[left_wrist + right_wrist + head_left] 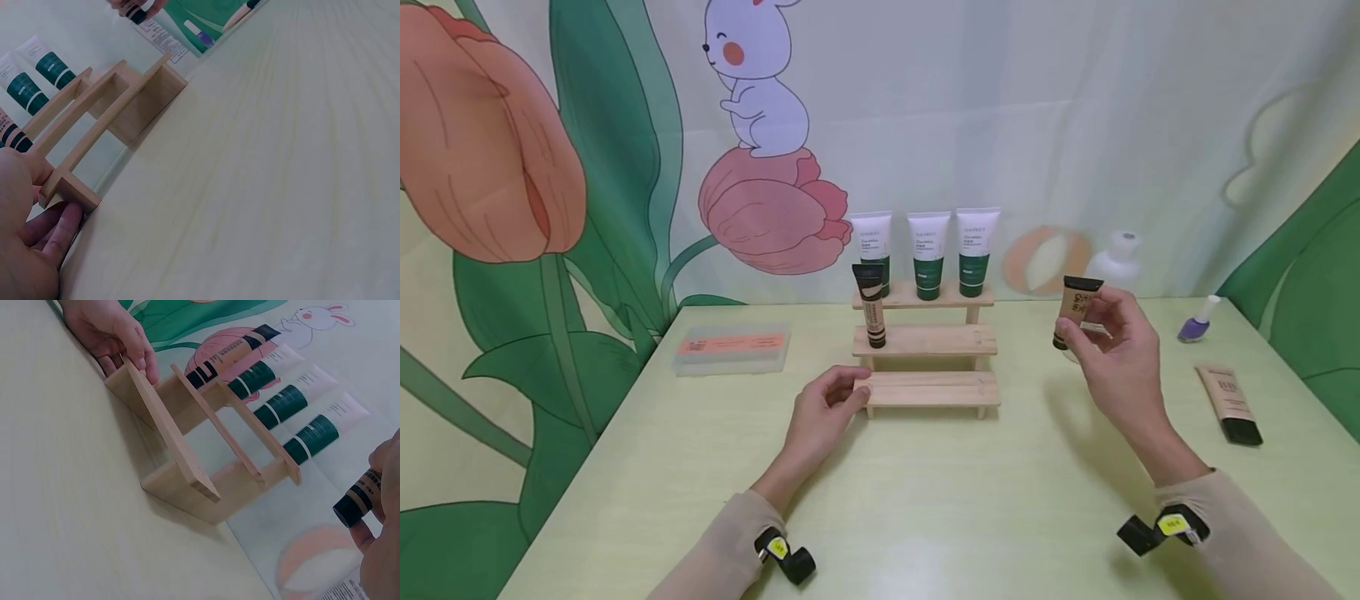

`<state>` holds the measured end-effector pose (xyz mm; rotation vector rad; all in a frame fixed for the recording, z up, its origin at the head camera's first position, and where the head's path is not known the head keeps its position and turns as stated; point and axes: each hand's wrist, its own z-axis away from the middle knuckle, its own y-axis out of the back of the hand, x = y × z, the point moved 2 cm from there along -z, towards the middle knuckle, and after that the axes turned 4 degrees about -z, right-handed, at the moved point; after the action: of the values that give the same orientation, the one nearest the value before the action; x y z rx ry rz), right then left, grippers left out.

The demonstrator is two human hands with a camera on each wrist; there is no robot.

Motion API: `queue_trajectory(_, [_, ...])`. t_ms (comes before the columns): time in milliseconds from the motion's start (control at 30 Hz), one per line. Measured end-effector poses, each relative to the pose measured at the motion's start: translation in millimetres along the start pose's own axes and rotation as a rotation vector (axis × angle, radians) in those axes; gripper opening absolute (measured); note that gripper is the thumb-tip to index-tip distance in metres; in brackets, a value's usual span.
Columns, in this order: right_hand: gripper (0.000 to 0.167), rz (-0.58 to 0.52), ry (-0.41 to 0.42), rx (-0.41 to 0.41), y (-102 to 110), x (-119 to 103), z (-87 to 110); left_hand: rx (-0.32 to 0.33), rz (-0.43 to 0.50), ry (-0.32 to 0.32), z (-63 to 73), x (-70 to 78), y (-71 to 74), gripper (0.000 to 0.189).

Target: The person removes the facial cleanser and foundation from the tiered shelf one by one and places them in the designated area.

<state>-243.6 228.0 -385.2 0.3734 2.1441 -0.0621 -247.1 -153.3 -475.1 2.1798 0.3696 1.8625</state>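
My left hand point(827, 410) grips the left end of the lowest step of a three-step wooden stand point(932, 390), its thumb and fingers at the edge. In my right hand point(1122, 354), raised right of the stand, is a small tan tube with black ends point(1077, 302), pinched upright between thumb and fingers. A similar tan and black tube point(873, 310) stands at the left of the middle step. Along the top step stand three white and green tubes: a left one point(872, 242), a middle one point(928, 254) and a right one point(975, 250).
Behind my right hand stands a white bottle point(1116, 260), partly hidden. Further right are a purple nail polish bottle point(1197, 323) and a beige tube with a black cap point(1230, 404), lying flat. A flat translucent case point(732, 348) lies at the left. A printed curtain point(925, 108) hangs behind the table.
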Motion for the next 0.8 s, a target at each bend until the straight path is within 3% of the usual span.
queue_trajectory(367, [0.045, 0.078, -0.065, 0.09, 40, 9, 3.5, -0.004, 0.005, -0.004, 0.1, -1.2, -0.2, 0.019])
queue_trajectory(800, [0.045, 0.266, -0.174, 0.031, 71, 33, 27.7, -0.002, 0.011, -0.01, 0.3, -0.4, 0.9, 0.02])
